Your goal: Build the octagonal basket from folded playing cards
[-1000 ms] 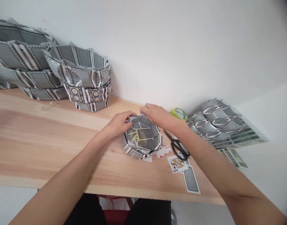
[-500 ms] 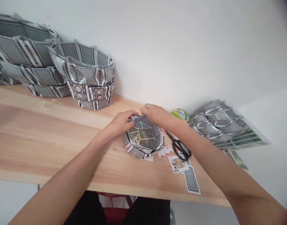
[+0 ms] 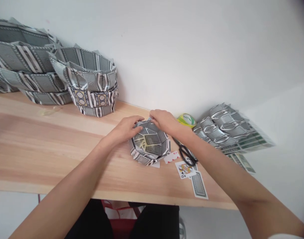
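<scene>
Pale, smooth-grained wood forms the table (image 3: pixel 42 146) set against a plain white wall. Compared with half a second ago, my hands have drawn closer together over the far rim of the card bowl (image 3: pixel 150 144), which has barely shifted. It is a shallow, faceted bowl of folded glossy playing cards, grey patterned backs inward, sitting near the table's middle. My left hand (image 3: pixel 125 127) pinches its far-left rim with curled fingers; my right hand (image 3: pixel 164 121) grips the far-right rim, fingers narrow. Black scissors (image 3: pixel 185 153) and loose cards (image 3: pixel 190 174) lie just beside it. Stacked card bowls (image 3: pixel 92 86) stand far left.
</scene>
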Demonstrator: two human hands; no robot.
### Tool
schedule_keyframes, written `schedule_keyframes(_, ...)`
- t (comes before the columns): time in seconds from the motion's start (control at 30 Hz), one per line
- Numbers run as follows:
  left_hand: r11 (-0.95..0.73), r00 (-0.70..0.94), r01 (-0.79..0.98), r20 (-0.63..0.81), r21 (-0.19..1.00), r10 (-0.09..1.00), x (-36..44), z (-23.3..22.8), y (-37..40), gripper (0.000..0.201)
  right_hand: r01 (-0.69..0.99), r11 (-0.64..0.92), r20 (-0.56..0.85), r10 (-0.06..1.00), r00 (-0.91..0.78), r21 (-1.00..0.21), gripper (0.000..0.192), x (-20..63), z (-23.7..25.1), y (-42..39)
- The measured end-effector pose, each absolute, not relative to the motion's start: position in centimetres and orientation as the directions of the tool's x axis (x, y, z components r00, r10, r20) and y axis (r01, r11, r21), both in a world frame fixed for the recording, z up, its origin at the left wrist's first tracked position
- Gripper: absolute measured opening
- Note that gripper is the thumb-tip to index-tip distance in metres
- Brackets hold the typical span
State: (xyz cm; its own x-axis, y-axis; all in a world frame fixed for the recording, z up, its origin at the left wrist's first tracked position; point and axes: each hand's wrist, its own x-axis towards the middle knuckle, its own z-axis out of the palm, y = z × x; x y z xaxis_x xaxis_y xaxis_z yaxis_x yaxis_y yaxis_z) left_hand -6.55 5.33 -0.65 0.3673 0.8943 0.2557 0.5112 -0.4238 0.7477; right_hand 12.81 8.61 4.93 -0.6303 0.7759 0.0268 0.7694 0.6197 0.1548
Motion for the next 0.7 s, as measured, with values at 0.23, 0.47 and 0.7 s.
schedule_keyframes(0.23, -0.540, 0.415, 0.599, 0.348, 0.591, 0.841, -5.6, 0.5, 5.3, 0.042, 0.754, 0.612, -0.075, 0.786, -0.613, 0.239, 0.022, 11.8, 5.5, 8.8)
schedule_keyframes(0.47, -0.517, 0.450, 0.736, 0.256, 0.437, 0.856, -5.1, 1.0, 5.6, 0.040, 0.785, 0.567, -0.130, 0.823, -0.553, 0.250, 0.023, 11.8, 6.2, 8.8)
schedule_keyframes(0.7, -0.464, 0.415, 0.807, 0.209, 0.364, 0.886, -4.4, 0.9, 5.9, 0.035, 0.753, 0.577, -0.214, 0.817, -0.536, 0.316, 0.021, 11.1, 7.9, 8.5)
